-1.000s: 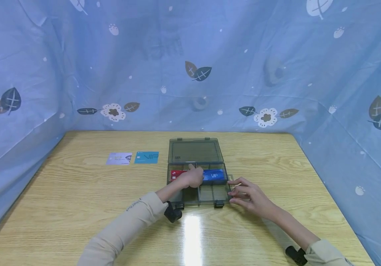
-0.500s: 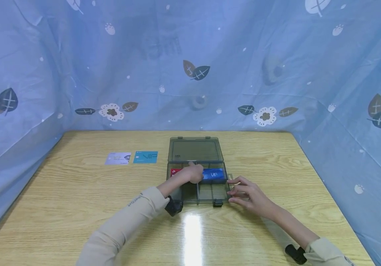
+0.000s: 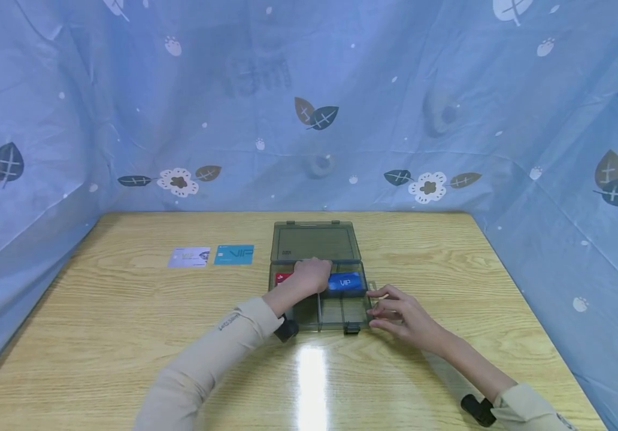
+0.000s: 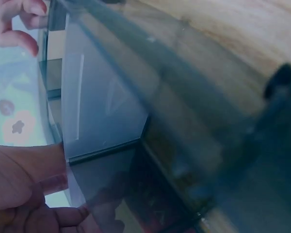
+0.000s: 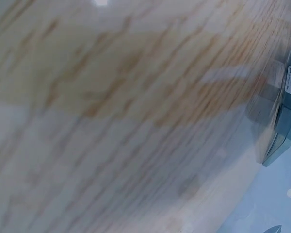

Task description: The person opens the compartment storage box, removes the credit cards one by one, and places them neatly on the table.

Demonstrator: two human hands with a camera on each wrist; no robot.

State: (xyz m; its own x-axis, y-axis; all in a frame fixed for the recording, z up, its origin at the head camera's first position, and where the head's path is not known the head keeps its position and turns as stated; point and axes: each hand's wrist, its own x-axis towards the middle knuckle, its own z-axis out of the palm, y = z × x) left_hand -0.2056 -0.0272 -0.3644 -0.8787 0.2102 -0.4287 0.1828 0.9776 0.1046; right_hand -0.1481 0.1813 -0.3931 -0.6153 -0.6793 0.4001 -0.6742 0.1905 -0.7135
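**Hands at the open organiser box: a crowded back row**

Left hand [image 3: 313, 276] rests, fingers curled down, over the back row of the smoky translucent plastic compartment box [image 3: 320, 311], between a red card [image 3: 283, 278] and a blue VIP card [image 3: 345, 282]; whether it pinches anything I cannot tell. Right hand [image 3: 397, 314], fingers relaxed, touches the box's right edge. The light box could skid on the glossy wooden worktop [image 3: 126, 335] if that bracing slackens, and the hinged lid [image 3: 314, 242], lying flat behind, leaves little room.
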